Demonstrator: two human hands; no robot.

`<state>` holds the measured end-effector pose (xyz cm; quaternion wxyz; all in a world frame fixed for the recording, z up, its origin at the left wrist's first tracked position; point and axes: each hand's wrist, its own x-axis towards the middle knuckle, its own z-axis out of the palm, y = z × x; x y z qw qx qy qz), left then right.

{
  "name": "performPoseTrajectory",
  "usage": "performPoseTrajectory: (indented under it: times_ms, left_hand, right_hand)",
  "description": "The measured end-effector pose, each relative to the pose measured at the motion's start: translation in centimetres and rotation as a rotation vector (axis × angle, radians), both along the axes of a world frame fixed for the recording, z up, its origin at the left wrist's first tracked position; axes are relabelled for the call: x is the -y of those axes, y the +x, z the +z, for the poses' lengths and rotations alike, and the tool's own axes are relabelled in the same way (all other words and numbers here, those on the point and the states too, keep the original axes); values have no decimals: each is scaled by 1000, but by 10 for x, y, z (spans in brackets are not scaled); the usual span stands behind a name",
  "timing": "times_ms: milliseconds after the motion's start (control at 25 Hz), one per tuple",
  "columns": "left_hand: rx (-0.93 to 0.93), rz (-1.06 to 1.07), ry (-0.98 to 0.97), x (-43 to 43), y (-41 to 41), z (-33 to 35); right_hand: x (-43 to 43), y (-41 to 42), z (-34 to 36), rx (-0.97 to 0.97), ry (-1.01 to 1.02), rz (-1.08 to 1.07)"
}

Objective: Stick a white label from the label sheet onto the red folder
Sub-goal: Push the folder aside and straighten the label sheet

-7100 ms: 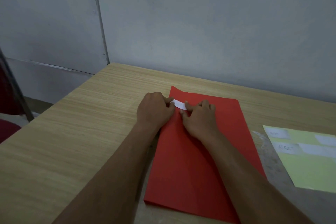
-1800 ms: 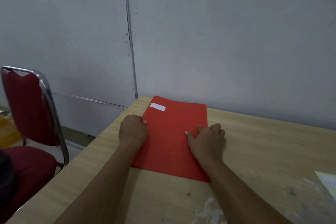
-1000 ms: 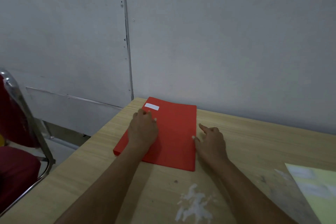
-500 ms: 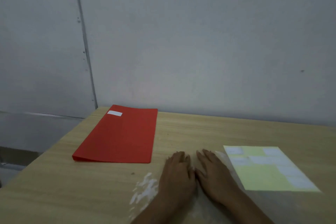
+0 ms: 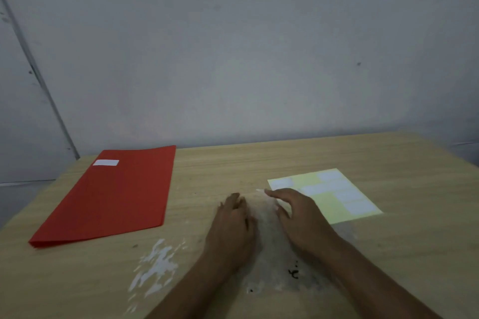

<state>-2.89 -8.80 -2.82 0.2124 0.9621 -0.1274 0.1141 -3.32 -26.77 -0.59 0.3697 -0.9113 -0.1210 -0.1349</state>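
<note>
I see both hands empty, fingers loose: left hand [image 5: 233, 225] & right hand [image 5: 300, 215] at centre, on counter [image 5: 233, 163]. White label [image 5: 105, 162] stuck on red folder [image 5: 114, 194], left of frame.

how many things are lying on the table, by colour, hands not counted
red: 1, the red folder
white: 1, the white label stuck near the folder's far left corner
yellow: 1, the label sheet, with several pale labels left on it, too blurred to count
total: 3
</note>
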Motion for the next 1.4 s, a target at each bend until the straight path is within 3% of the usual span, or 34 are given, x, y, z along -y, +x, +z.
performPoseTrajectory:
  times_ms: [280,600,1400]
  left_hand:
    - [-83,-106,75,98,29,-2]
    - [-82,-96,190,110,62,-11]
    - [-90,-121,211,170,215,-6]
  right_hand:
    - [85,8,-12,-145,-214,-318]
    - [116,32,-27,-168,-349,-301]
    - [178,179,-32,-157,-366,-358]
